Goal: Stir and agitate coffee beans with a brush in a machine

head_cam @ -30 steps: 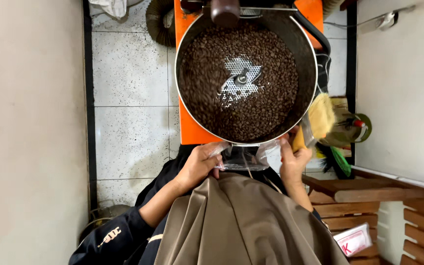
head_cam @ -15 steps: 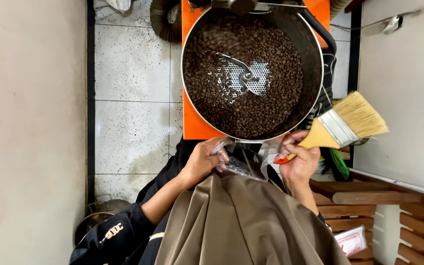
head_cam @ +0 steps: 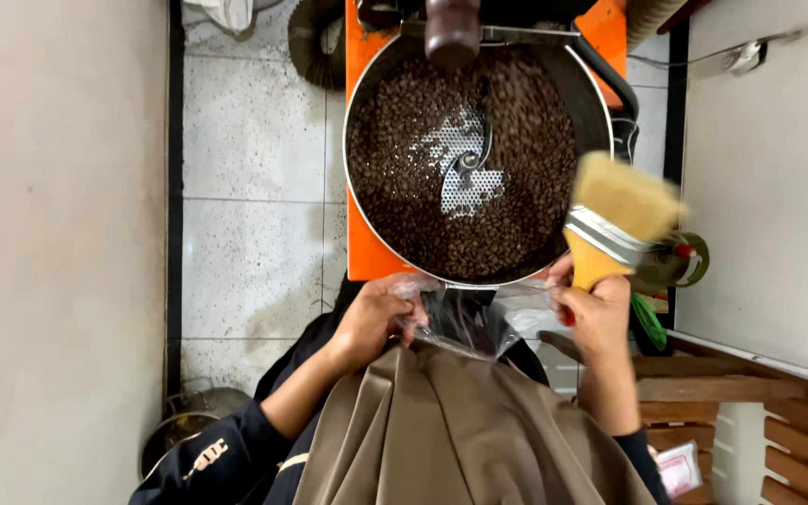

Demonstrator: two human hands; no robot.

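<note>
A clear plastic bag (head_cam: pixel 465 318) is held open beneath the near rim of the cooling tray (head_cam: pixel 359 234) of roasted beans (head_cam: pixel 516 187). The left hand (head_cam: pixel 371 323) pinches its left edge; the right hand (head_cam: pixel 598 313) grips the right edge together with a paintbrush (head_cam: pixel 614 220). The mouth is best kept taut and tight to the rim.

Dark navy long sleeves pushed up to forearms, pale emblem on left sleeve, tan apron at front
</note>
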